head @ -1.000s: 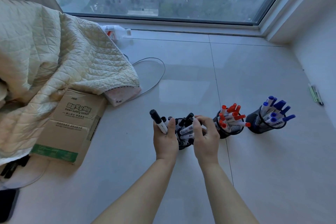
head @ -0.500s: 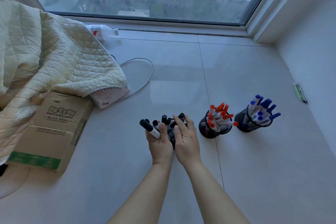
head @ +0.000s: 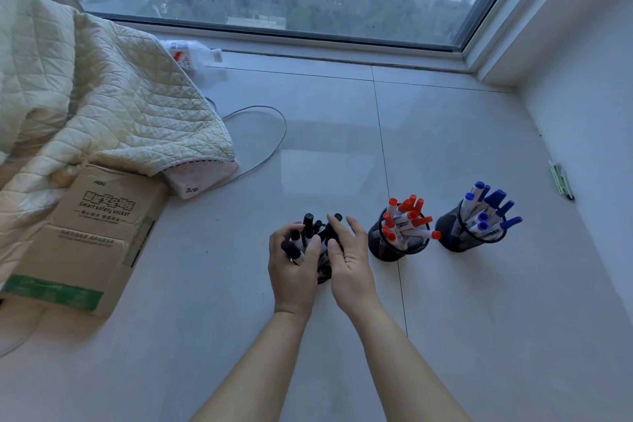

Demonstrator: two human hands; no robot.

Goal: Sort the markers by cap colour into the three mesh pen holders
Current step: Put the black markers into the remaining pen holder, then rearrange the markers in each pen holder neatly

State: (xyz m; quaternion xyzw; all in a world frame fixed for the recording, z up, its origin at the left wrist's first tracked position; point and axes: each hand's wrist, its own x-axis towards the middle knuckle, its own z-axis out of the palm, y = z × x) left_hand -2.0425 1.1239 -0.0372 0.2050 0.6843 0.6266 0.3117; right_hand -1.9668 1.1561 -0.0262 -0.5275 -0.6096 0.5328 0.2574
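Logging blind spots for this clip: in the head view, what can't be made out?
- Holder of black-capped markers: mostly hidden behind the left hand and right hand; only a sliver of mesh shows.
- Black marker count: blocked by the fingers.
- Green items by the wall: too small to identify.
- Bottle by the window: partly covered by the quilt.
- Cardboard box: top edge under the quilt.

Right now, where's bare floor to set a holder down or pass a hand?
Bare tile lies behind the red-cap holder and blue-cap holder up to the window sill, and right of the blue-cap holder toward the wall. Crowded: both hands cover the black-cap holder; the holders stand close together; the cardboard box and quilt fill the left.
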